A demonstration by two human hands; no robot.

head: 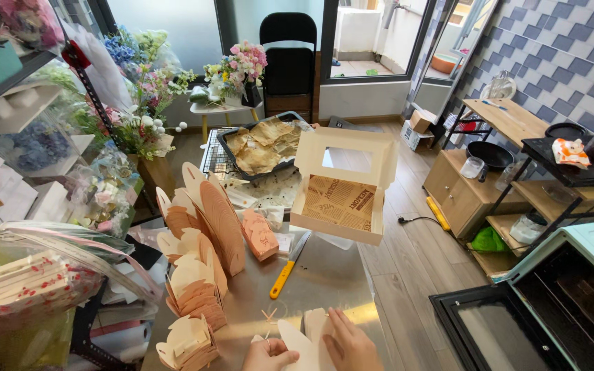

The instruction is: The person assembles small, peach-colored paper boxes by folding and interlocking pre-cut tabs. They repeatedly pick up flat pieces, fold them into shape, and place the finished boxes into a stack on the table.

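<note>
We've got both hands, left [269,355] and right [350,343], pinching a flat white scalloped card cutout [304,340] at the near edge of the brushed-steel worktop [324,275]; stacked tan cutouts [197,288] left, yellow-handled knife [289,264] beyond.

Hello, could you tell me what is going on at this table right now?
A person's left hand and right hand hold a flat cream cardboard cutout at the near edge of a steel table. Stacks of similar folded cutouts stand to the left. Farther back an open window-lid box lined with printed paper sits beside a yellow-handled knife and a baking tray.
</note>
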